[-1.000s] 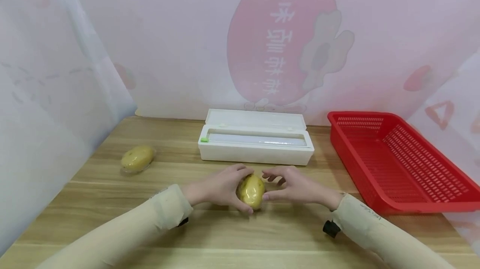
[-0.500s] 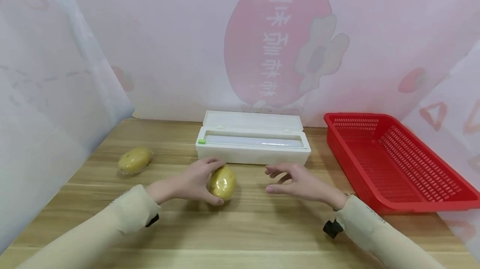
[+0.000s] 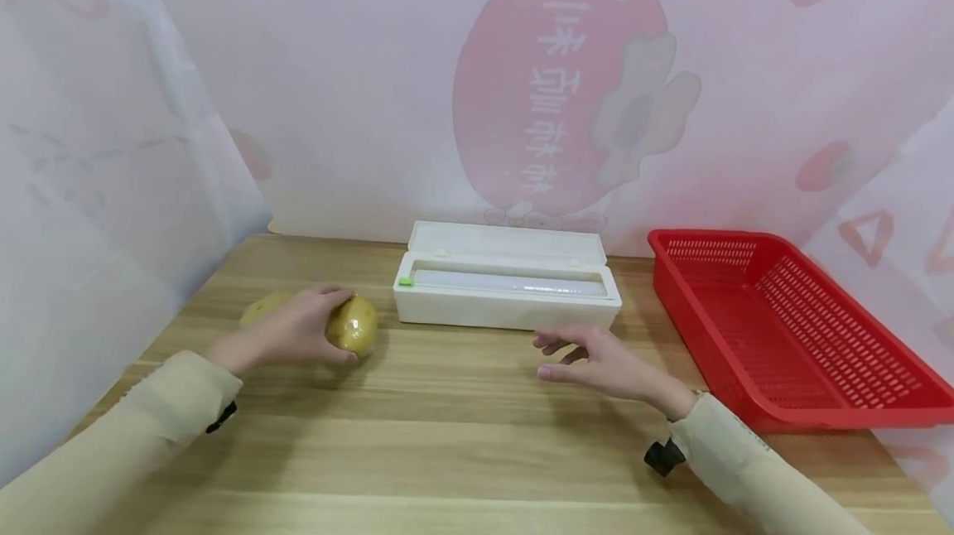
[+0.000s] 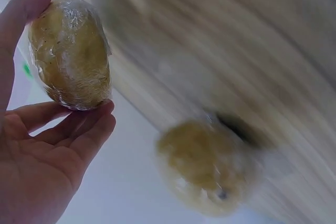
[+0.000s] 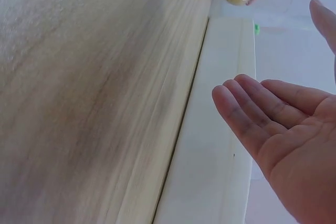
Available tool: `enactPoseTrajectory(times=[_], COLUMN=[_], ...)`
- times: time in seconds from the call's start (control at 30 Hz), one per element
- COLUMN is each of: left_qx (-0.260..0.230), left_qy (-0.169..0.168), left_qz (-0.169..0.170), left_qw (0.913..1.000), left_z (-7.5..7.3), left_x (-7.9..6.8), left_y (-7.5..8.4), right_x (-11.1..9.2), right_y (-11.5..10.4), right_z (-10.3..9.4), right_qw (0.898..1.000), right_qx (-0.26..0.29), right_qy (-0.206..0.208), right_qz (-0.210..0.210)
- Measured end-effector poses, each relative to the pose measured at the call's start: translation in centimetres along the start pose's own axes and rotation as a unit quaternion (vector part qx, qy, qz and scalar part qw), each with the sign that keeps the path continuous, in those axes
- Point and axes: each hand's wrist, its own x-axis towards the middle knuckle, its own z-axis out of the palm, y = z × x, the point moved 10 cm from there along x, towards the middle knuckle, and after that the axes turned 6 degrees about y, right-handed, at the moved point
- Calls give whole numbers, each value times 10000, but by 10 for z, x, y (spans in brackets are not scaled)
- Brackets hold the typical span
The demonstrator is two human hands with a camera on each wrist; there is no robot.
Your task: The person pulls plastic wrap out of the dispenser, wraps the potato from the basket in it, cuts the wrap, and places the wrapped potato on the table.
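My left hand (image 3: 294, 330) grips a potato (image 3: 354, 326) between thumb and fingers, over the left part of the table. In the left wrist view, wrinkled cling film covers this held potato (image 4: 73, 53). A second film-wrapped potato (image 3: 262, 306) lies on the table just beyond that hand, which partly hides it in the head view; it looks blurred in the left wrist view. My right hand (image 3: 607, 363) hovers in front of the white box, fingers loosely bent and holding nothing. In the right wrist view its palm and fingers (image 5: 252, 103) show bare.
At the back middle stands a white cling film box (image 3: 507, 313), lid raised, a roll inside and a green slider at its left end. A red perforated basket (image 3: 693, 328) sits at the right. The wooden table (image 3: 462, 452) meets a patterned cloth wall behind.
My left hand has carried the wrapped potato leftward from the middle, toward the other potato. The right hand has parted from the potato and stayed nearly in place.
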Motion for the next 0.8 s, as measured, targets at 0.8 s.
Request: enactPoseTrajectory(times=[0.8], left_qx=[-625], left_qy=[-851], left_qz=[-444], left_qw=[9934], left_z=[0], left_x=[3], left_y=[-43], right_x=[5], right_y=[4], right_z=[-10], right_qw=[9991], right_qx=[41], right_qy=[411], right_qz=[103])
